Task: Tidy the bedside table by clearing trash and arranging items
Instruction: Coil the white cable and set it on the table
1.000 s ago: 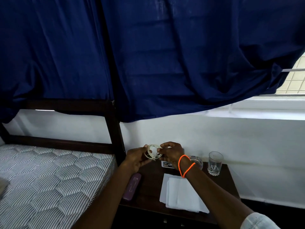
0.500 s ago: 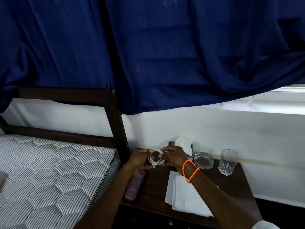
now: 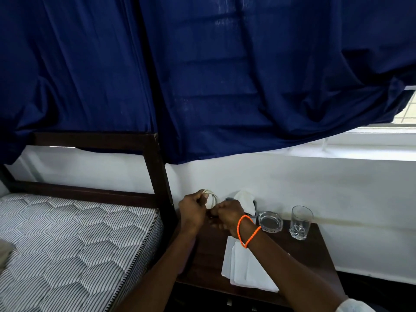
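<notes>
From the head camera, your left hand (image 3: 192, 210) and right hand (image 3: 227, 213) meet above the back left corner of the dark wooden counter (image 3: 310, 251); both are closed into loose fists on a coiled white cable (image 3: 211, 197), the left pinching the top of the loop, the right gripping its lower side; the coil stands upright between them, lifted clear of the counter; an orange beaded bracelet (image 3: 247, 233) circles your right wrist.

On the counter, a few white paper sheets (image 3: 243, 269) lie flat near the front edge, partly under your right forearm; a round glass ashtray (image 3: 270, 221) sits toward the back, and just to its right stands an upright clear drinking glass (image 3: 300, 222), apart from it; a crumpled white tissue (image 3: 244, 198) rises behind your right hand, against the white wall (image 3: 292, 181); what holds it is too hidden to tell.

To your left, the striped mattress (image 3: 74, 242) lies in a dark wooden bed frame (image 3: 155, 167), whose post stands just beside the counter; a navy curtain (image 3: 213, 75) hangs across the upper view, leaving a strip of bright window (image 3: 382, 140) at right.
</notes>
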